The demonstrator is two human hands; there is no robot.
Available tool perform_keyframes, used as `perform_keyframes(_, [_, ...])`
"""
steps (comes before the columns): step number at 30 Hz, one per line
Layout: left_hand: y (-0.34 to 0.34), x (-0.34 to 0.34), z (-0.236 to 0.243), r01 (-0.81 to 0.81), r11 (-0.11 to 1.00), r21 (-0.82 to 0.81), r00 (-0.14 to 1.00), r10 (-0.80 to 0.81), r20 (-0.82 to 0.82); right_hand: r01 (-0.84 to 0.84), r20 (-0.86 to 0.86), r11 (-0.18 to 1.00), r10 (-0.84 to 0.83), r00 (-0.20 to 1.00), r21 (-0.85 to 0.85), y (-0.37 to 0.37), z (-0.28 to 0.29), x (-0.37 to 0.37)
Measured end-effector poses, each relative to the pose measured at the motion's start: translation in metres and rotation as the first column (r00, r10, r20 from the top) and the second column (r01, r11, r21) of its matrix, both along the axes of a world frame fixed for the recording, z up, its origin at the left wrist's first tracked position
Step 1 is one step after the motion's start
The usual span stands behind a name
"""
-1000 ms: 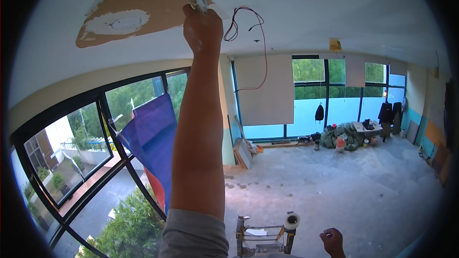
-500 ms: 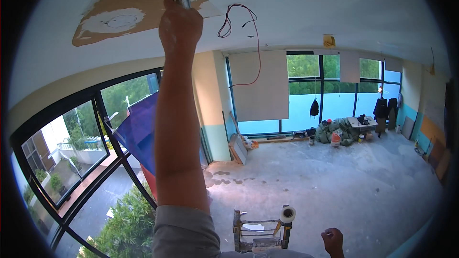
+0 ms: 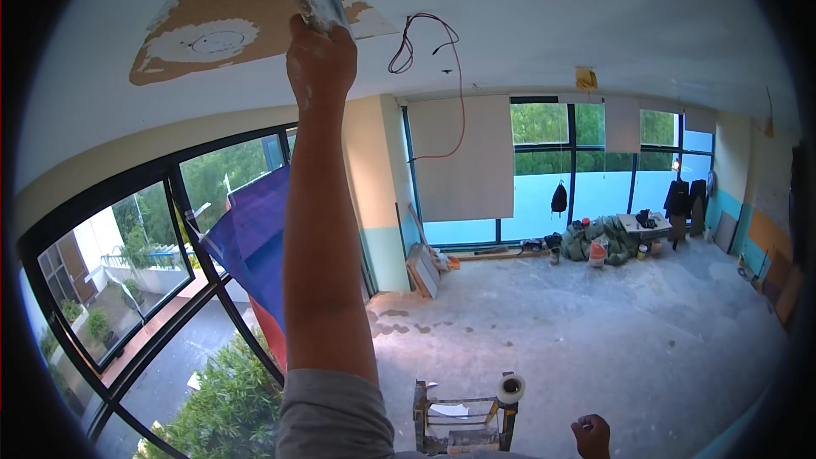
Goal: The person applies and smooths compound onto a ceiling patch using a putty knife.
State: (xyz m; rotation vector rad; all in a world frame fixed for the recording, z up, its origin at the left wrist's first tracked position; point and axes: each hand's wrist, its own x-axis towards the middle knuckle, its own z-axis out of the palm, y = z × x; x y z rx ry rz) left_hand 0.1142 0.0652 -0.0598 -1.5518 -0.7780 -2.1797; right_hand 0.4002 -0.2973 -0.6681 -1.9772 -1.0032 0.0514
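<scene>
The left hand (image 3: 321, 68) is clasped round a flat, pale-smeared scraper (image 3: 325, 4), held overhead at the right part of a brown patch (image 3: 234, 10) in the ceiling (image 3: 552, 25); if its blade tipped onto a corner, it could gouge the surface, and loose bits might drop toward the upturned head; the looped red-and-black cable (image 3: 461, 93) hangs near on the right, so a wide sweep that way could snag it; the roll (image 3: 511, 388) perched on the ladder-like frame (image 3: 463, 440) could be knocked off by a careless elbow; the right hand (image 3: 591, 436), low on the right, is loosely curled, but its palm is turned away and its wrist cut off, so whether it grips anything I cannot tell; the scraper's handle is mostly covered by fingers, blade contact is unclear, and the patch's far end runs out of view; the person's footing is hidden.
</scene>
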Motion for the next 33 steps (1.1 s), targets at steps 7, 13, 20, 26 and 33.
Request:
perform_keyframes(7, [0.007,-0.012,-0.008,0.007,0.982,-0.190,0.996,-0.024,-0.085,-0.040,-0.018,0.998,0.041,0.999,0.043,0.016,0.003,0.000])
perform_keyframes(13, [0.027,-0.025,0.011,-0.008,0.999,-0.046,0.998,0.005,-0.062,-0.073,-0.054,0.997,0.075,0.996,0.034,0.033,0.007,-0.004])
perform_keyframes(20, [-0.010,-0.039,0.010,-0.153,0.987,-0.042,0.974,0.144,-0.174,-0.112,0.012,0.993,0.112,0.994,0.020,0.039,0.007,-0.008])
perform_keyframes(26, [-0.015,-0.029,0.001,0.028,0.995,-0.094,0.997,-0.035,-0.068,-0.119,0.015,0.993,0.119,0.993,0.004,0.046,0.009,-0.007])
perform_keyframes(33, [-0.015,-0.007,0.001,0.145,0.979,-0.142,0.987,-0.153,-0.043,-0.133,0.016,0.991,0.133,0.991,0.001,0.051,0.009,-0.012])
